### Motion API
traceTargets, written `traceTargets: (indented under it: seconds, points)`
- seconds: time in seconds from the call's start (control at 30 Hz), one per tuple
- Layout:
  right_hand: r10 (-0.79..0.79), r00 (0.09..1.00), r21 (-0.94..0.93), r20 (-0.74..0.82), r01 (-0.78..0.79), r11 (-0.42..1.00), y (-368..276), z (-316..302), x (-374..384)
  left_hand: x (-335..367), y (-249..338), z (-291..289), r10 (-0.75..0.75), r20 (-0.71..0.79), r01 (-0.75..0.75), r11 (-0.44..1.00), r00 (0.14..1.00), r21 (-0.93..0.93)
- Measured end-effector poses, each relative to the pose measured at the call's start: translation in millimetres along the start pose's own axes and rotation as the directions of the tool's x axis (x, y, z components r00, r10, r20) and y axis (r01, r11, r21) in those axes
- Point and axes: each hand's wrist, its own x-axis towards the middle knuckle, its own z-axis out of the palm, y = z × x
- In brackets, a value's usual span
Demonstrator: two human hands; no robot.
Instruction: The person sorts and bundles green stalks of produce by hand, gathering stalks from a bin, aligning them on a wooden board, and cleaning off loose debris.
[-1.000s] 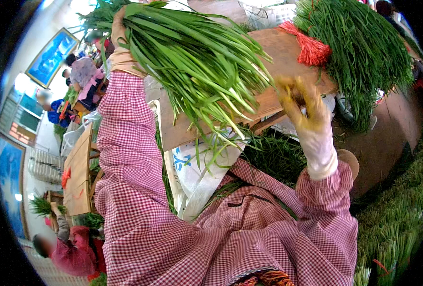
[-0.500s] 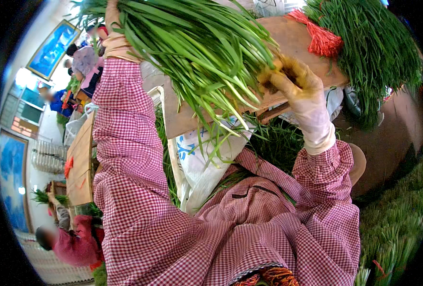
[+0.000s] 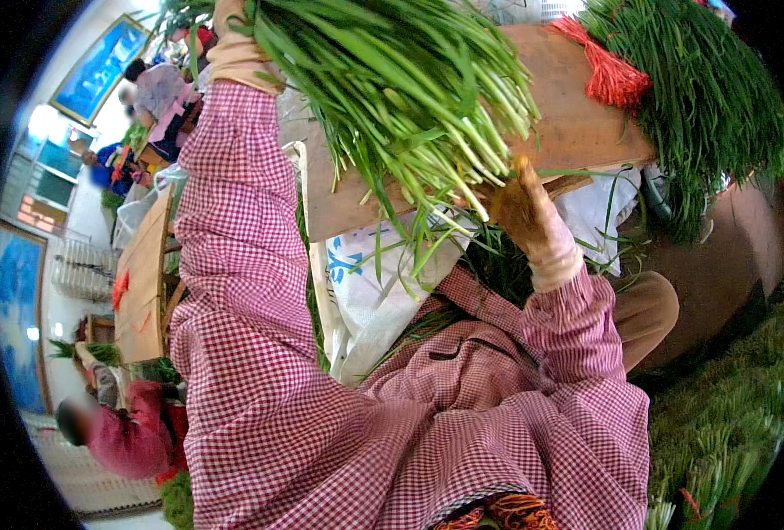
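The left hand (image 3: 233, 40) is clenched round a thick bunch of green chives (image 3: 392, 79), lifted over the wooden table (image 3: 578, 124). Its long axis slants down to the right, cut ends meeting the gloved right hand (image 3: 525, 212), whose grip I cannot tell.

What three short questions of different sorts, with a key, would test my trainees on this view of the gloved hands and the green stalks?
1. True or false: the left hand is raised, gripping the bundle of green stalks.
2. Which does the right hand touch: A, the red ties; B, the cut ends of the bundle; C, the white sack?
3. Fill in: the red ties lie on the wooden ____.

Key: 1 true. 2 B. 3 board.
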Motion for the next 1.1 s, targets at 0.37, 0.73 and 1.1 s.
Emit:
traceTargets:
  seconds: [0.37,0.73,1.1]
  points:
    - [0.007,0.931,0.13,0.365,-0.058,0.99,-2.4,-20.9,-19.7,39.3,-3.1,35.9,-0.07,-0.077,0.067,0.997,0.995,-0.044]
    - [-0.443,0.841,-0.918,0.312,0.387,0.089,-107.7,60.1,-47.1,60.2,-38.9,93.4,0.036,-0.142,-0.04,0.999,0.989,-0.027]
    - [0.077,0.951,-0.836,-0.298,-0.222,-0.501,-8.0,-123.2,-75.9,51.1,-11.4,93.6,0.078,-0.197,-0.069,0.996,0.977,0.053]
